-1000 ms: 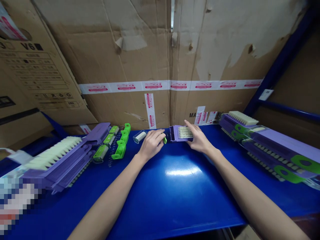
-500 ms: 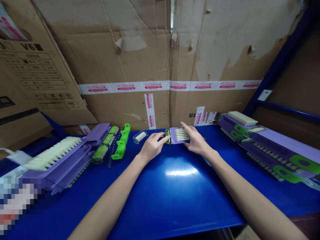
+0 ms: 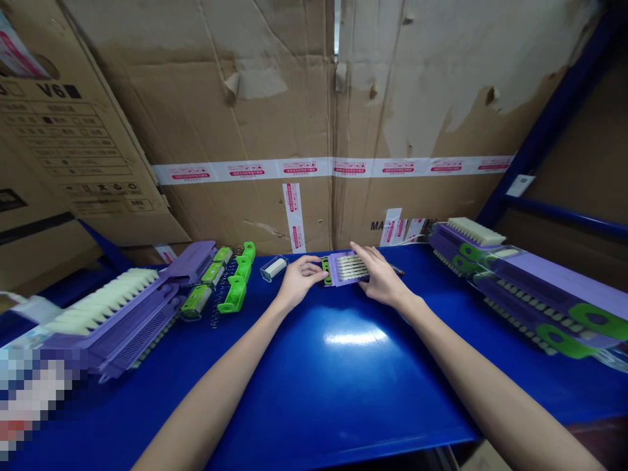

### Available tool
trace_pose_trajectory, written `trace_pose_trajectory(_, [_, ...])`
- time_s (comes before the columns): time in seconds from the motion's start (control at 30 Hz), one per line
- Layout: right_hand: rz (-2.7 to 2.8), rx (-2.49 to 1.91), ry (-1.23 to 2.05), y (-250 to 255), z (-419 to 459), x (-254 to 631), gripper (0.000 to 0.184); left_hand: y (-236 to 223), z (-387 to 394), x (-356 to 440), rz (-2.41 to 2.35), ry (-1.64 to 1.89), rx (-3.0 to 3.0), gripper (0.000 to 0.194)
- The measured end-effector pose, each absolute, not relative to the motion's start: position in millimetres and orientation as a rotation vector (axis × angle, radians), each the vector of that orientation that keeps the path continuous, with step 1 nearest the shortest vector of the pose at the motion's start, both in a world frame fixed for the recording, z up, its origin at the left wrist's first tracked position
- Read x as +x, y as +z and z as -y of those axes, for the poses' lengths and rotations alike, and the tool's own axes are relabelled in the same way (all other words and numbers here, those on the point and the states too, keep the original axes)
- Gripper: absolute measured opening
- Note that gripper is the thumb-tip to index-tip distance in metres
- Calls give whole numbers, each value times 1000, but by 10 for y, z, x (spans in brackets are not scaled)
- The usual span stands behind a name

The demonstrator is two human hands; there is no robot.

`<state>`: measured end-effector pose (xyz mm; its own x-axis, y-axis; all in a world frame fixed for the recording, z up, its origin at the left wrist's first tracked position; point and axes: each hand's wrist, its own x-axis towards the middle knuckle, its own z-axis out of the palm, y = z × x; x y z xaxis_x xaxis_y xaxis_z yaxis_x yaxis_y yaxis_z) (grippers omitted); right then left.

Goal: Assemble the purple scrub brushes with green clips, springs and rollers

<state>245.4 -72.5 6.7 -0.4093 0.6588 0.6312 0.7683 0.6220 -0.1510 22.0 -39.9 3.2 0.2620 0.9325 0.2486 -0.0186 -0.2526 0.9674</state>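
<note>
A small purple brush [image 3: 346,267] with pale bristles lies at the back of the blue table [image 3: 343,373], a green piece [image 3: 326,271] fitted at its left end. My left hand [image 3: 300,280] pinches that green end with its fingertips. My right hand [image 3: 380,278] grips the brush's right side, fingers curled over the bristles. A thin dark rod [image 3: 398,271] pokes out just right of my right hand.
Purple brushes [image 3: 112,314] are stacked at the left, beside green clips [image 3: 237,282], springs and a clear-cased white block [image 3: 274,267]. Finished purple-and-green brushes [image 3: 530,288] lie in a row at the right. Cardboard boxes [image 3: 304,118] wall the back.
The green piece went from beside the brush onto its left end. Both hands and the brush shifted slightly left and closer together.
</note>
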Motion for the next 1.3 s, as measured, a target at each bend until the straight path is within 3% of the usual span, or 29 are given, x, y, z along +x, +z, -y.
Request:
trace_pose_trajectory(0.3, [2127,-1068,-91,53,724,2415,91,34,364,151,-893,1058,1494,43])
trace_pose_trajectory(0.6, [1962,-1116,-87,-21,672,2504,93,2,320,24,-1484,1450,2146,27])
trace_pose_trajectory(0.77, [1924,-1136,-99,-56,653,2536,92,35,347,-61,-2059,1176,2574,34])
trace_pose_trajectory(0.87, [1929,-1137,-99,-53,655,2543,91,6,340,-88,-2309,886,2543,48])
trace_pose_trajectory(0.97, [1932,-1125,-108,-51,657,2547,92,-13,327,-111,-2366,652,2520,48])
trace_pose_trajectory(1.3, [1954,-1131,-131,-53,656,2550,94,-18,243,-133,-2125,785,2239,49])
